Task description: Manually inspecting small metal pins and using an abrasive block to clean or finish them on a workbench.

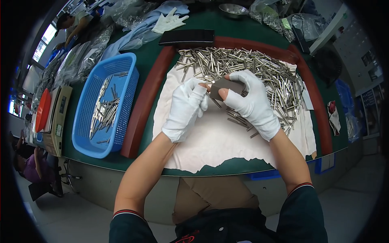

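A grey-brown block (227, 86), much like a sanding sponge, is gripped between the thumb and fingers of my right hand (251, 97). My left hand (186, 105) is closed in a pinch, its fingertips against the block's left side; what it pinches is hidden. Both hands wear white gloves with some fingertips bare. Just under the block a short metal rod (215, 103) shows, and I cannot tell whether it lies loose. Behind and to the right spreads a heap of shiny metal rods (243, 60) on a pale cloth (210, 141).
Reddish-brown bars (144, 109) frame the cloth on three sides. Left of it stands a blue basket (131, 77) with more rods, then a scale (60, 117) and a red tray (43, 109). A black pad (186, 37), a white glove (170, 21) and a metal bowl (234, 10) lie beyond.
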Motion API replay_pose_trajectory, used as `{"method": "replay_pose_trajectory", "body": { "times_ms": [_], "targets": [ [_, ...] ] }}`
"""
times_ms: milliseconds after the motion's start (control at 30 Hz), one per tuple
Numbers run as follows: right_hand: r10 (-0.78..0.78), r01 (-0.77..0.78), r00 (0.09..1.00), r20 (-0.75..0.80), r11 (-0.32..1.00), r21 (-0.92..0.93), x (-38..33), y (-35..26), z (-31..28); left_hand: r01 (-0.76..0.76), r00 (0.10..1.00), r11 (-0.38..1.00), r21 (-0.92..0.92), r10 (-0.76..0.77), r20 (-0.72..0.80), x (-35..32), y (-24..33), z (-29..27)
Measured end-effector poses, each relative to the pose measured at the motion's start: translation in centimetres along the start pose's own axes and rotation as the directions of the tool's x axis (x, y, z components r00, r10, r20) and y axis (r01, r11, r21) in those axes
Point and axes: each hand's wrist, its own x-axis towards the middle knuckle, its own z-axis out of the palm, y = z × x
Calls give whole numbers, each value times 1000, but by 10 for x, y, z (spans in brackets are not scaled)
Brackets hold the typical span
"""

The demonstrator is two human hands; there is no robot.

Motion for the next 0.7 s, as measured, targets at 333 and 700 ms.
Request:
{"method": "replay_pose_trajectory", "body": {
  "times_ms": [333,700],
  "targets": [
    [-37,34,999,-11,982,-184,1,-3,-4,81,996,995,50,-80,-34,0,-1,-4],
    [30,-31,994,106,999,14,0,-1,-2,154,987,986,65,-151,-53,2,-3,-1]
  ]
}}
